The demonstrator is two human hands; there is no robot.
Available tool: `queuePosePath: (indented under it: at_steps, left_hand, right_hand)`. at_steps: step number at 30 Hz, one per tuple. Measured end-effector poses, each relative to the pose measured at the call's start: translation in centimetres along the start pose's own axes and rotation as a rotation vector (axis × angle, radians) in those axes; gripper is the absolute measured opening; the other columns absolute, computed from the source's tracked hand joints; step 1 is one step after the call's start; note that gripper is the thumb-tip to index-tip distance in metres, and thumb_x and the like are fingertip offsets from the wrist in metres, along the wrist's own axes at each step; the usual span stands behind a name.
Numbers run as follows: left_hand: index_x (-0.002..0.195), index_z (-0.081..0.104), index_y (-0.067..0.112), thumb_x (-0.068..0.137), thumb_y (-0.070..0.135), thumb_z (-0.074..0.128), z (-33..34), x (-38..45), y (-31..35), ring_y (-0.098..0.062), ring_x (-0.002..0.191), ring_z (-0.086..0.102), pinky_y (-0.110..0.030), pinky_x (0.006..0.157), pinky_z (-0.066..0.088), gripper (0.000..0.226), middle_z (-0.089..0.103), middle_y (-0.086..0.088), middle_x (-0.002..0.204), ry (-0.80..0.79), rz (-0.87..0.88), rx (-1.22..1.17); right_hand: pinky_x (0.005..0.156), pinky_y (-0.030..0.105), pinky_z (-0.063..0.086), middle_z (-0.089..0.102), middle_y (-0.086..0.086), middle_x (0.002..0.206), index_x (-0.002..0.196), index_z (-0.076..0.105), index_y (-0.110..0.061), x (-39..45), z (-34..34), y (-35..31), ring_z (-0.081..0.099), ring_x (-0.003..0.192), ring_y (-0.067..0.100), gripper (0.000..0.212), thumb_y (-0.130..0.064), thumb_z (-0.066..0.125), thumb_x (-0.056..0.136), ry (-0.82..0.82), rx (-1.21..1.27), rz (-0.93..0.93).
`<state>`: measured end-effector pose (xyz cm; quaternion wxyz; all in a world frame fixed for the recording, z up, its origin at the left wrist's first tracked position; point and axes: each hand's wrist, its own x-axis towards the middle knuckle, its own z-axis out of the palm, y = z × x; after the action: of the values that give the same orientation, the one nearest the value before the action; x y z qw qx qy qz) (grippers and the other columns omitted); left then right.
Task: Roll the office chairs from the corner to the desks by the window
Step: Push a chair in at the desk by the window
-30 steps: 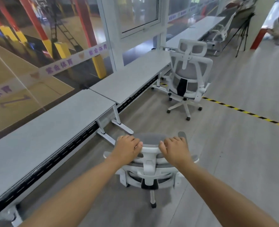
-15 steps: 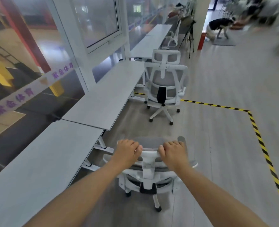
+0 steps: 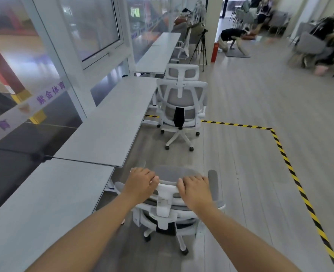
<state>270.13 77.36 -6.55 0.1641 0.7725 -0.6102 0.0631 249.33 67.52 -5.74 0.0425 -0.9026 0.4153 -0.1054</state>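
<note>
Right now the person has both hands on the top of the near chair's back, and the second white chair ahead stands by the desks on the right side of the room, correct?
Not quite. In the head view both hands, left hand and right hand, do grip the near chair, but the second white chair stands beside desks on the left, along the window.

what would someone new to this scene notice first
Front and centre, the left hand and right hand grip the headrest of a white office chair beside the grey desks by the window. Ahead, a second white chair stands at the desk, and black-and-yellow floor tape runs right of it.
</note>
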Motion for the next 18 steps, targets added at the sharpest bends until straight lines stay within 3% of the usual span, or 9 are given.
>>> queuePosePath:
  at_steps: [5,9,12,15,18]
  left_hand:
    - [0.098,0.065,0.026,0.097,0.048,0.015,-1.8,0.3,1.7,-0.020,0.095,0.056,-0.040,0.092,0.037,0.055,0.066,0.006,0.100,-0.188,0.017,0.067]
    - [0.101,0.062,0.025,0.096,0.054,0.006,-2.8,1.2,4.4,-0.021,0.094,0.057,-0.042,0.089,0.042,0.064,0.065,0.004,0.101,-0.316,0.094,0.005]
    - [0.092,0.058,0.023,0.100,0.051,0.014,-3.3,2.1,7.5,-0.022,0.088,0.057,-0.040,0.082,0.043,0.053,0.063,0.003,0.094,-0.340,0.174,0.003]
    - [0.091,0.057,0.019,0.101,0.044,0.026,-3.8,2.5,11.8,-0.025,0.088,0.058,-0.038,0.077,0.042,0.041,0.061,0.001,0.092,-0.304,0.270,0.019]
    - [0.103,0.061,0.019,0.102,0.042,0.030,-4.1,2.2,17.0,-0.026,0.093,0.059,-0.039,0.081,0.043,0.039,0.062,-0.002,0.102,-0.272,0.365,0.026]
  right_hand:
    - [0.089,0.037,0.040,0.063,-0.004,0.082,0.079,0.056,-0.024,-0.3,-1.7,0.3,0.054,0.084,0.021,0.045,-0.043,0.020,0.098,-0.119,-0.013,0.005]
    - [0.093,0.039,0.040,0.066,-0.002,0.097,0.093,0.064,-0.022,-1.2,-2.7,2.0,0.055,0.098,0.021,0.046,-0.043,0.024,0.101,-0.145,0.030,0.108]
    - [0.085,0.038,0.042,0.064,-0.004,0.104,0.105,0.062,-0.023,-2.8,-4.3,3.6,0.056,0.096,0.020,0.039,-0.041,0.028,0.102,-0.102,0.064,0.181]
    - [0.072,0.037,0.040,0.064,0.000,0.100,0.101,0.057,-0.021,-5.3,-6.1,5.8,0.057,0.082,0.024,0.032,-0.038,0.031,0.099,-0.076,0.040,0.258]
    - [0.083,0.039,0.045,0.065,0.004,0.107,0.111,0.060,-0.019,-9.2,-8.0,9.1,0.060,0.094,0.027,0.034,-0.037,0.033,0.100,-0.094,0.016,0.371]
